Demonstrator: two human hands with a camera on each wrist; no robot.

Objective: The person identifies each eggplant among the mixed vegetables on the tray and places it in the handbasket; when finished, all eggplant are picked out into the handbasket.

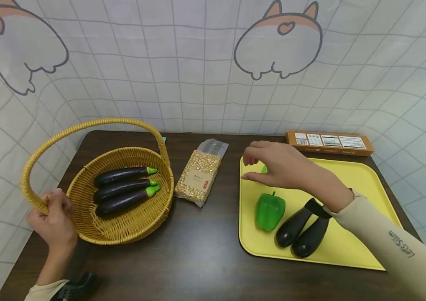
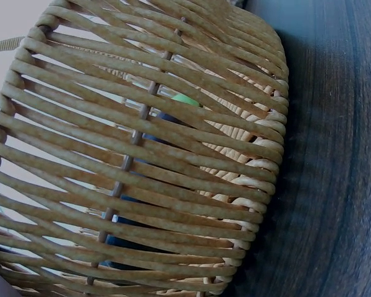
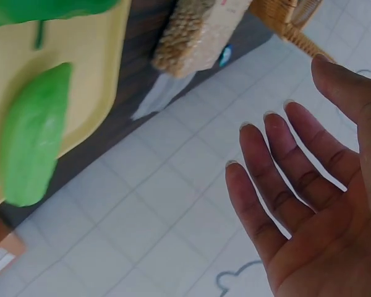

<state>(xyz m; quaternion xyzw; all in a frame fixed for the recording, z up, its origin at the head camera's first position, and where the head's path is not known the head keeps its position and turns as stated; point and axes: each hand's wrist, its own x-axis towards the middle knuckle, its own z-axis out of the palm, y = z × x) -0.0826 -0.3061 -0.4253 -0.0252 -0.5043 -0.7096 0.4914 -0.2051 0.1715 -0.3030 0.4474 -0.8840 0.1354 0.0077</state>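
Observation:
At the left, my left hand (image 1: 52,217) grips the handle (image 1: 96,121) of a yellow wicker basket (image 1: 122,239). Three long eggplants (image 1: 122,205) with green stems lie side by side in it; slivers of them show through the weave (image 2: 191,148) in the left wrist view. My right hand (image 1: 276,164) hovers above the yellow tray (image 1: 355,171), fingers apart and holding nothing. Under it, mostly hidden in the head view, is a light green, elongated vegetable (image 3: 37,136). Nearer on the tray sit a green bell pepper (image 1: 270,211) and two dark eggplants (image 1: 303,236), partly covered by my wrist.
Between basket and tray lies a clear plastic bag of yellow kernels (image 1: 199,173). An orange-brown box (image 1: 329,143) stands behind the tray at the table's back edge. A tiled-pattern curtain (image 1: 205,83) hangs behind the dark wooden table (image 1: 197,251).

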